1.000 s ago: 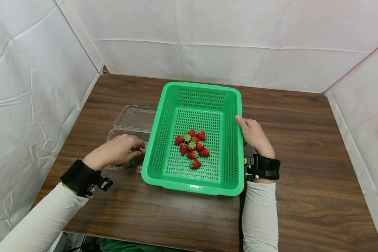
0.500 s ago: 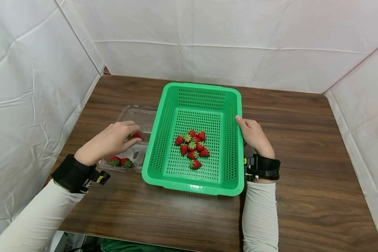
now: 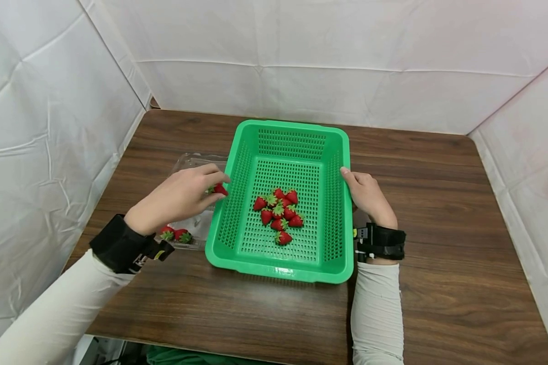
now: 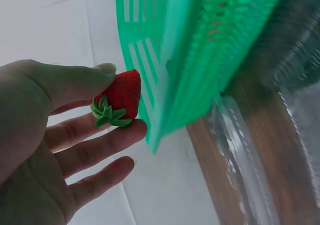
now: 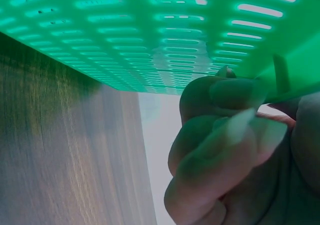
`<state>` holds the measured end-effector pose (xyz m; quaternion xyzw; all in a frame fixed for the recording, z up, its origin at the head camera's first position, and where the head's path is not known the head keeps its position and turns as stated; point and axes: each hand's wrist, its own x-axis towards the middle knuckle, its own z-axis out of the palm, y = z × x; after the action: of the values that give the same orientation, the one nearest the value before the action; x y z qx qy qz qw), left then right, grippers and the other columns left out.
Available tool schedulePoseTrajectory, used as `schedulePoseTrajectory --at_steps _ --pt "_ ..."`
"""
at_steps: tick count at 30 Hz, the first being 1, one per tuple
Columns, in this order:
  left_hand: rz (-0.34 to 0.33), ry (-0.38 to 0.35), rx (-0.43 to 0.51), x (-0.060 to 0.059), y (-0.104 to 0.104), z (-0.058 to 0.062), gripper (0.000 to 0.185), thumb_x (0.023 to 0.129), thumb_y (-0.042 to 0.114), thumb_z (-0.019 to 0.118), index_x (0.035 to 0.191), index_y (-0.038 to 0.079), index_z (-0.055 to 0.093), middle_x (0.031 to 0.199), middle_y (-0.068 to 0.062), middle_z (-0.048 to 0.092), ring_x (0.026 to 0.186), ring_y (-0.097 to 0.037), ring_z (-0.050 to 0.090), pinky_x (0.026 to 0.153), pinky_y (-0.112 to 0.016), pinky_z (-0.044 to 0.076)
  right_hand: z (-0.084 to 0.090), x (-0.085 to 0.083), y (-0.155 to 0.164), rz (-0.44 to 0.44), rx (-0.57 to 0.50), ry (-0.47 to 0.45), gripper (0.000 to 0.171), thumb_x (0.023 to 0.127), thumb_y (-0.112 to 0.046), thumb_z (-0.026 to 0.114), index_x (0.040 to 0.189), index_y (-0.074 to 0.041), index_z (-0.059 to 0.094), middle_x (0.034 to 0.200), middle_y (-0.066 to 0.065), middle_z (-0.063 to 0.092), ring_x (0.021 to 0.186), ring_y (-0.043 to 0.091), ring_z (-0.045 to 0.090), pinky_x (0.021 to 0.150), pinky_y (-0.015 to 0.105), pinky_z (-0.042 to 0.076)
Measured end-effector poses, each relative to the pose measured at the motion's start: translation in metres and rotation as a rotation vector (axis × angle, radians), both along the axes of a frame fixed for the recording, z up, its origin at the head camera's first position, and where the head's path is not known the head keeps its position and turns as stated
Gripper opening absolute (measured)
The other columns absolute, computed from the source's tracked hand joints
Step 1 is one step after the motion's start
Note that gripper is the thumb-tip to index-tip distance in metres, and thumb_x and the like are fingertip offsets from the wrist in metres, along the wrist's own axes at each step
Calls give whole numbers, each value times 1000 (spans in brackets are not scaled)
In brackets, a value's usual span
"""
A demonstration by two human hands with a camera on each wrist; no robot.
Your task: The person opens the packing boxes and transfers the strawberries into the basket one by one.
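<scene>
Left of the green basket (image 3: 288, 197), a clear plastic clamshell container (image 3: 193, 175) lay open on the wooden table (image 3: 438, 213), touching the basket's left wall, with two strawberries (image 3: 175, 234) left in its near end. The left hand (image 3: 180, 195) hovered above that container, right at the basket's left rim, pinching a single strawberry (image 3: 219, 189) between thumb and forefinger; the left wrist view showed the berry (image 4: 120, 97) held by its leafy end, the remaining fingers (image 4: 95, 152) loosely extended beneath it and the basket's slotted wall just beside it. Inside the basket, a cluster of strawberries (image 3: 278, 213) rested on the perforated floor, nearer the front than the back. At the basket's right rim, the right hand (image 3: 369, 196) gripped the edge, thumb on top of the rim; the right wrist view showed its fingers (image 5: 220, 135) curled under the rim against the outside of the wall.
</scene>
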<state>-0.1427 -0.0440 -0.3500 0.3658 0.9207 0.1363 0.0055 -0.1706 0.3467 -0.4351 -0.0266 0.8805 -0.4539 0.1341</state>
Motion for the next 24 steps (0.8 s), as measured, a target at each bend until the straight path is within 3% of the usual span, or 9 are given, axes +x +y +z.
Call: schedulePoseTrajectory --at_steps 6,11,15,20,24 --pt "-85 39 -43 -6 25 2 29 87 16 73 114 7 67 105 -8 62 80 -17 61 69 -31 49 -2 0 0 -3 6 6 55 101 -58 27 70 -13 36 57 4 37 62 43 50 63 43 45" --pt "-165 54 -71 -11 45 2 26 87 16 73 112 10 68 99 -6 61 76 -16 54 68 -30 44 -3 -1 1 1 12 9 56 101 -58 27 70 -13 36 57 4 38 62 42 51 62 42 46" --pt "-224 63 -77 -15 58 2 16 88 17 72 104 14 71 99 -4 62 79 -17 57 71 -30 46 -2 -1 1 7 23 16 55 101 -58 27 71 -12 36 58 4 37 60 38 50 63 40 44" --pt "-282 35 -59 -20 72 3 8 88 14 71 96 15 73 94 -4 61 84 -18 58 75 -30 48 -1 0 -1 8 27 19 55 101 -57 27 71 -12 36 58 4 37 60 36 50 64 42 45" --pt "-299 -5 -52 -24 82 2 14 88 3 67 95 14 73 93 -6 59 84 -17 55 73 -27 46 0 -1 -1 12 39 27 54 102 -56 26 71 -12 36 58 3 35 56 30 47 63 39 42"
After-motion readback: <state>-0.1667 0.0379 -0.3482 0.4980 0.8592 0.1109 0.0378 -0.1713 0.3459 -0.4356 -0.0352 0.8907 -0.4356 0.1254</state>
